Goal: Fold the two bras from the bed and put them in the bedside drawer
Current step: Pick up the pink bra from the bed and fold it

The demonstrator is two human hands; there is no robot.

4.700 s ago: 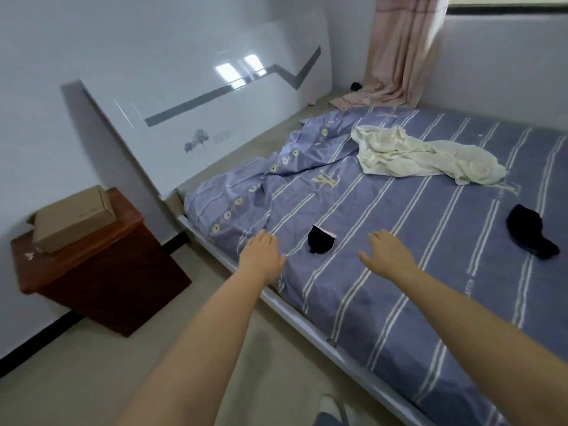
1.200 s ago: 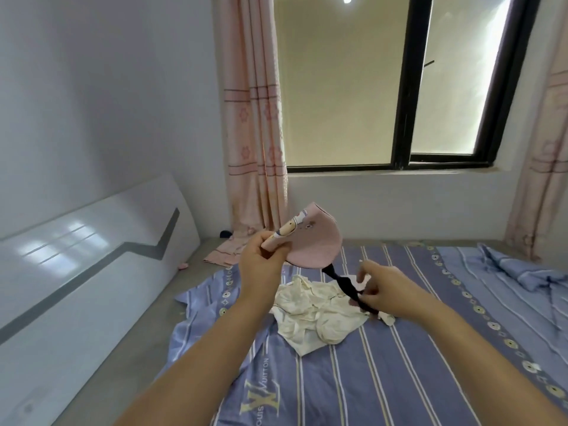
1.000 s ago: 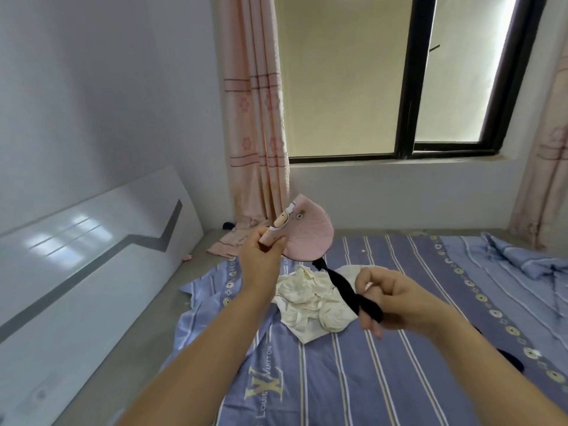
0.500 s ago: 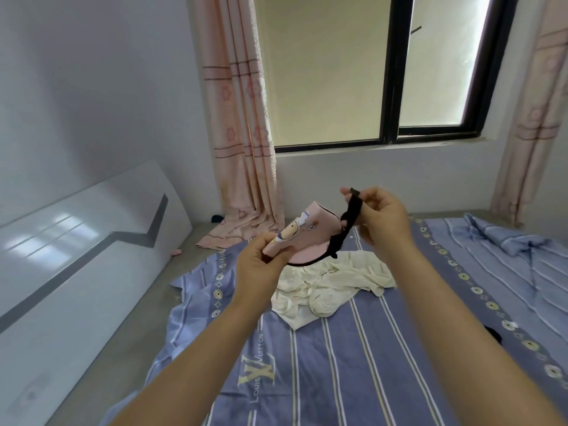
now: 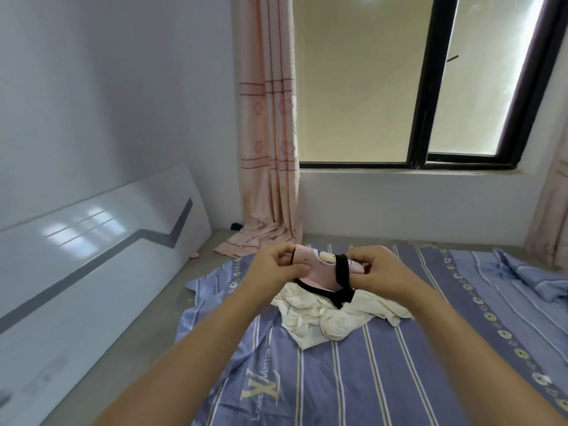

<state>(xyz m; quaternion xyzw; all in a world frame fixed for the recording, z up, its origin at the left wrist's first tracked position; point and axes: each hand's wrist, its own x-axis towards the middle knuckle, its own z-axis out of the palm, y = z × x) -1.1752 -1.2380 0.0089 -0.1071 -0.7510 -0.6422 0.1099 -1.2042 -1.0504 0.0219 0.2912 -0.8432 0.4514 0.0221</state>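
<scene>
Folding mid-frame above the bed (image 5: pixel 384 379), a pink bra (image 5: pixel 319 270) is pinched by both hands' closed fingers, left hand (image 5: pixel 278 267), right hand (image 5: pixel 379 272), its black strap (image 5: pixel 342 272) wrapped over, apparently for compactness.

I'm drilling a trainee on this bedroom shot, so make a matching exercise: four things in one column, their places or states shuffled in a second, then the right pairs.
Things
1. pink bra with black straps
2. crumpled cream cloth
3. pink patterned curtain
4. glossy white headboard panel

Places or states
A. leans against the left wall
B. held above the bed by the left hand and the right hand
C. hangs beside the window, its end pooled below
D. lies on the blue striped bedsheet

Pairs: 1-B, 2-D, 3-C, 4-A
</scene>
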